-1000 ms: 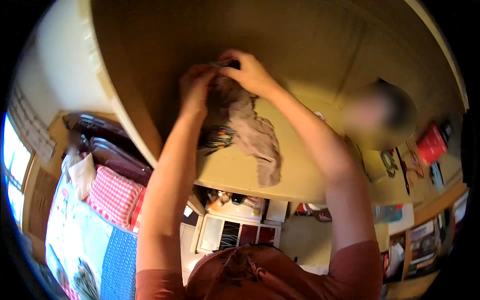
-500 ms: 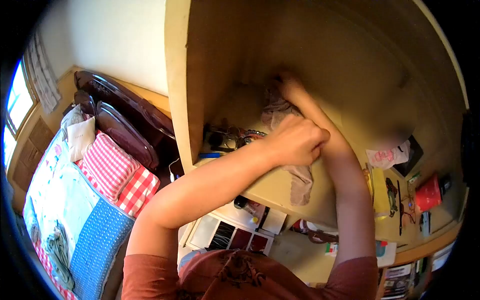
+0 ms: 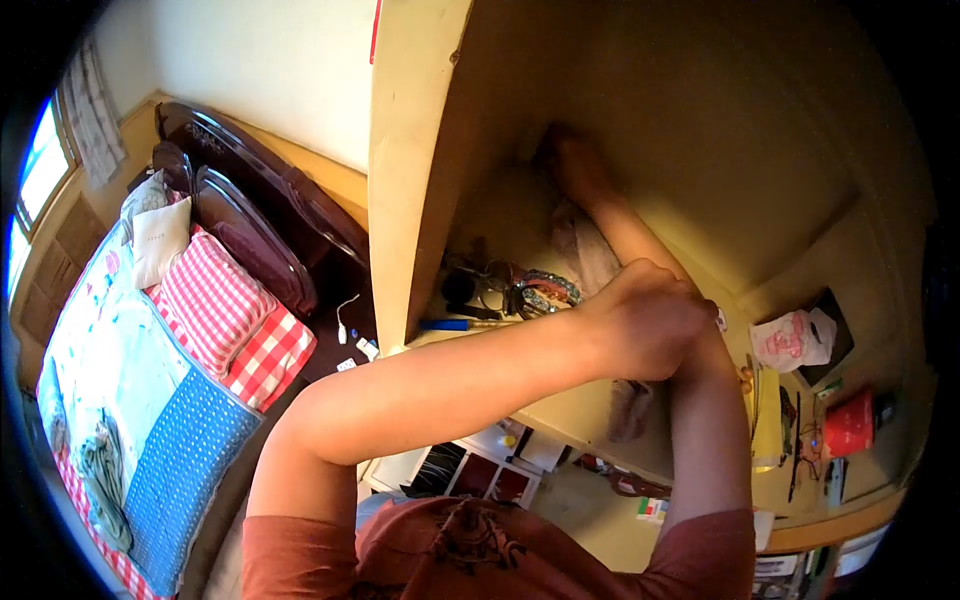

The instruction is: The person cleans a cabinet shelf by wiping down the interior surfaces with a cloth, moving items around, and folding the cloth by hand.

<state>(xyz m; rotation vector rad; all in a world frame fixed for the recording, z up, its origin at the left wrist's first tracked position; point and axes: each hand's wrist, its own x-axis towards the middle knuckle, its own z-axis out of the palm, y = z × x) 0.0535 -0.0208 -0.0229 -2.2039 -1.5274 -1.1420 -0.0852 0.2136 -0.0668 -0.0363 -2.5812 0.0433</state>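
My left hand is closed over a greyish-pink cloth, with its fingers mostly turned out of sight. One end of this cloth shows above the hand and another hangs below it by the shelf edge. Behind it, my right arm reaches deep into the cabinet, crossing under the left hand. My right hand is in the shadowed back corner; its fingers are too dark to make out. Left of the cloth lie bracelets, dark small items and a blue pen on the shelf.
The cabinet side panel stands close on my left. On the right are a pink-printed plastic bag, a red container and glasses. A compartmented white tray sits below. Beyond is a bed with a checked pillow.
My left hand has moved right and slightly down, and the cloth has shifted the same way. More of the bracelets shows. My right hand stays in the back corner. The view has shifted a little.
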